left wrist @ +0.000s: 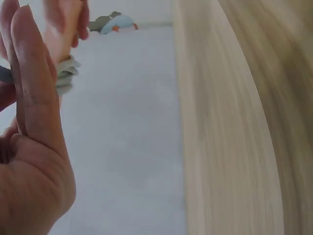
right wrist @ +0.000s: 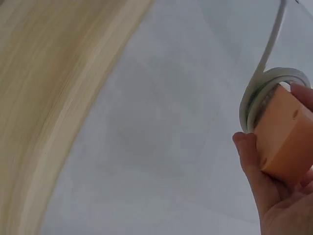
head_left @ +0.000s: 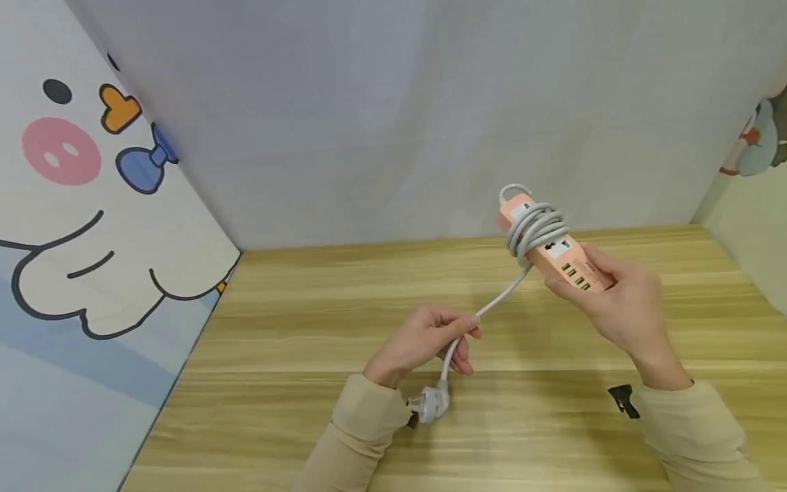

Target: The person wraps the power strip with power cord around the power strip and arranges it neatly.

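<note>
My right hand (head_left: 630,304) grips the lower end of an orange power strip (head_left: 568,260), held tilted above the table with its sockets and USB ports facing up. Several turns of white cord (head_left: 536,229) wrap round the strip's upper half. From there the cord runs down to my left hand (head_left: 430,338), which pinches it between thumb and fingers. Below that hand the white plug (head_left: 432,403) dangles beside the left sleeve. In the right wrist view the strip's orange end (right wrist: 286,137) sits between thumb and fingers. The left wrist view shows the left fingers (left wrist: 36,83) close up.
A wood-grain table (head_left: 295,410) lies beneath both hands. Behind it stands a pale grey wall (head_left: 369,137). On the left is a panel with cartoon animals (head_left: 92,205), and another printed panel (head_left: 759,143) borders the right. Black straps (head_left: 624,401) show at the sleeves.
</note>
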A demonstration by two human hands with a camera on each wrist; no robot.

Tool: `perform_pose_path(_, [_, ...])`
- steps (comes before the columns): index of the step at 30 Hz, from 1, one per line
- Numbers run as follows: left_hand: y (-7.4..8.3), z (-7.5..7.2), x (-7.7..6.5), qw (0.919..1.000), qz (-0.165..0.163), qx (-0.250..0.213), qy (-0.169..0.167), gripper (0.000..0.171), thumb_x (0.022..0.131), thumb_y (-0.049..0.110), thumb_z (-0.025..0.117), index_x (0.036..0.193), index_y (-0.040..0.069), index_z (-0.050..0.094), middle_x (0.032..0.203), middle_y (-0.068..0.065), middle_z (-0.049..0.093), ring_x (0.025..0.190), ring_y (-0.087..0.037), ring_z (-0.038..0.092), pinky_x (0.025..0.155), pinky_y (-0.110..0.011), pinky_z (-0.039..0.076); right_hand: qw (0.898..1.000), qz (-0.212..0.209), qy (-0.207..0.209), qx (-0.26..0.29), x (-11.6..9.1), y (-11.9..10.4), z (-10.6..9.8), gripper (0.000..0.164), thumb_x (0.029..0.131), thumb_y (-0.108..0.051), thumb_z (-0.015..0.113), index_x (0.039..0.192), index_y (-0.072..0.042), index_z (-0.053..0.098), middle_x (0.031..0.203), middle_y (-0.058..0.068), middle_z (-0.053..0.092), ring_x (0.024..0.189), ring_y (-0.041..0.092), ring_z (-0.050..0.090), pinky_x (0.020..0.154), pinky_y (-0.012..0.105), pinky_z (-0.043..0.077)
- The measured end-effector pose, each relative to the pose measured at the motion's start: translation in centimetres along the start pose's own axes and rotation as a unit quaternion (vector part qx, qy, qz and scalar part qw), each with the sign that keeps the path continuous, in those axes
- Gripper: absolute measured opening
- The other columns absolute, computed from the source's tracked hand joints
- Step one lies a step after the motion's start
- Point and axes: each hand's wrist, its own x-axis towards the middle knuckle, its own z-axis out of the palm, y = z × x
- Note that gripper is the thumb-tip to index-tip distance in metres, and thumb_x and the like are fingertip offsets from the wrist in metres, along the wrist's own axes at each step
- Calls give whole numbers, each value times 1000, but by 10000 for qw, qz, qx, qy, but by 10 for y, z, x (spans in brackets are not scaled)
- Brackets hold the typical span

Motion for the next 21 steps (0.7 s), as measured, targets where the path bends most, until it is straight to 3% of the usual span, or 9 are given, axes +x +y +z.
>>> perform_pose_path(2, [2, -1, -2, 9993, -184, -253, -182, 32, 104, 24, 60, 107, -6, 70, 66, -4, 66, 58, -15, 71, 69, -45, 64, 9932, -722, 325, -856, 1, 2, 5, 56, 72, -15, 90, 123, -1, 72, 81, 21, 74, 50, 3, 50, 44, 20, 37])
perform_pose_path(3, [3, -2, -3, 9984, -263, -425, -249, 31, 103, 22, 61, 107, -7, 70, 65, -3, 65, 58, -14, 70, 68, -42, 64, 9873, -998, 426, -1164, 1, 4, 6, 53, 70, -14, 88, 120, -2, 73, 73, 18, 72, 48, 7, 47, 43, 23, 33])
perform_pose_path(6, [11, -5, -10, 9959, -359, -759, -346, 27, 101, 19, 62, 104, -7, 69, 63, 0, 64, 57, -12, 68, 65, -33, 62, 9741, -1371, 435, -1745, 2, 8, 6, 49, 68, -13, 86, 115, -5, 73, 61, 11, 64, 46, 15, 44, 44, 28, 29])
perform_pose_path(8, [16, -7, -15, 9935, -264, -1025, -408, 22, 99, 18, 62, 99, -1, 71, 63, 3, 64, 57, -10, 67, 64, -29, 61, 9708, -1418, 228, -1923, 1, 11, 3, 53, 66, -13, 87, 116, -5, 73, 65, 13, 67, 47, 17, 46, 43, 31, 30])
perform_pose_path(10, [19, -12, -19, 9885, 93, -1383, -597, 19, 98, 16, 59, 96, 4, 74, 65, 6, 66, 58, -7, 67, 64, -27, 60, 9677, -1502, -88, -2022, 1, 11, -1, 57, 64, -13, 89, 118, -5, 73, 71, 15, 70, 49, 18, 47, 44, 32, 32])
perform_pose_path(15, [20, -22, -23, 9612, 608, -2468, -1069, 17, 98, 20, 66, 95, 9, 78, 70, 7, 70, 60, -2, 66, 63, -23, 59, 9547, -1813, -1013, -2129, -1, 5, -6, 60, 65, -14, 91, 122, -9, 72, 77, 6, 73, 55, 12, 47, 50, 29, 37])
perform_pose_path(18, [21, -22, -25, 9552, 517, -2769, -909, 21, 96, 30, 70, 94, 10, 78, 69, 7, 69, 58, -2, 66, 62, -20, 57, 9451, -1975, -1546, -2095, -4, 1, -7, 59, 67, -15, 92, 123, -14, 72, 81, 0, 74, 59, 8, 48, 53, 27, 39])
perform_pose_path(21, [22, -22, -24, 9462, 388, -3155, -604, 27, 104, 25, 59, 92, 10, 77, 71, 6, 70, 57, -1, 66, 60, -18, 56, 9388, -2126, -1923, -1912, -7, -2, -7, 59, 67, -16, 92, 123, -16, 73, 88, -2, 76, 63, 4, 51, 56, 26, 43])
